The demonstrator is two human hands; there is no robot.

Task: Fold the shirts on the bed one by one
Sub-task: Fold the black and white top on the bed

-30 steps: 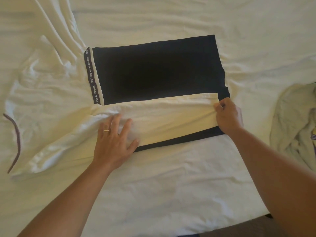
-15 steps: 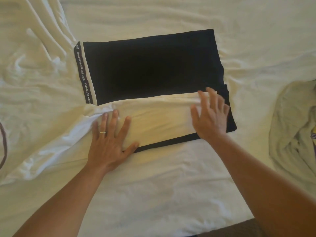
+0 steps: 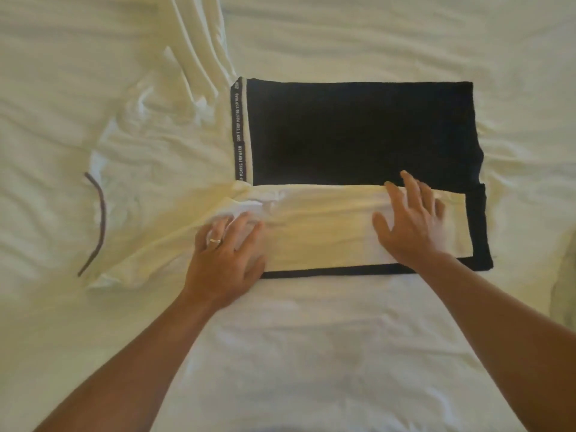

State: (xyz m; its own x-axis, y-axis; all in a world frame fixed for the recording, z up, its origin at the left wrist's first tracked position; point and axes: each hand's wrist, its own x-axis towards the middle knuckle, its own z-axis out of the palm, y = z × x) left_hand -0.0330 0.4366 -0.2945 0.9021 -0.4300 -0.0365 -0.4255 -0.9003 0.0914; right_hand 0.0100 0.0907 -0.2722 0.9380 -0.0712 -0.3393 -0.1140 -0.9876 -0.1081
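Note:
A shirt with a black lower half (image 3: 358, 132) and a white upper half lies flat on the bed, its near side folded over as a white strip (image 3: 318, 232). A band with printed words (image 3: 239, 129) runs along the black panel's left edge. My left hand (image 3: 227, 254), wearing a ring, presses flat on the strip's left end. On the right end of the strip my right hand (image 3: 411, 222) lies with fingers spread and straight. The white upper part with its dark collar (image 3: 98, 226) spreads out to the left.
The white bedsheet (image 3: 311, 353) is rumpled all around. Another pale garment (image 3: 568, 275) shows at the right edge. A ridge of bunched white fabric (image 3: 193, 42) runs up to the far left.
My right hand let go of the strip's right corner, opened flat and slid left over the strip. The left hand kept pressing at the same spot.

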